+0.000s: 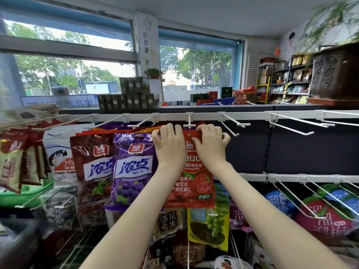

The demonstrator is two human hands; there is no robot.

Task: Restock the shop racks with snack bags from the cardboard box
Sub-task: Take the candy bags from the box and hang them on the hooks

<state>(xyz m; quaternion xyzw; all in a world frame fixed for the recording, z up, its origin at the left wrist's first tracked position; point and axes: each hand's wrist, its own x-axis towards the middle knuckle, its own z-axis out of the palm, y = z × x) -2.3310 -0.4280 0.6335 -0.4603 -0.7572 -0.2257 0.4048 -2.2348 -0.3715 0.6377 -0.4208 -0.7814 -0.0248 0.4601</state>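
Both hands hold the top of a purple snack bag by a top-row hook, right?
Wrong colour: in the head view the left hand and right hand hold the top of a red snack bag by a top-row hook.

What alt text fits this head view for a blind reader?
The left hand and right hand pinch the top edge of a red gummy bag just below a white hook. A purple bag and brown bag hang beside it.
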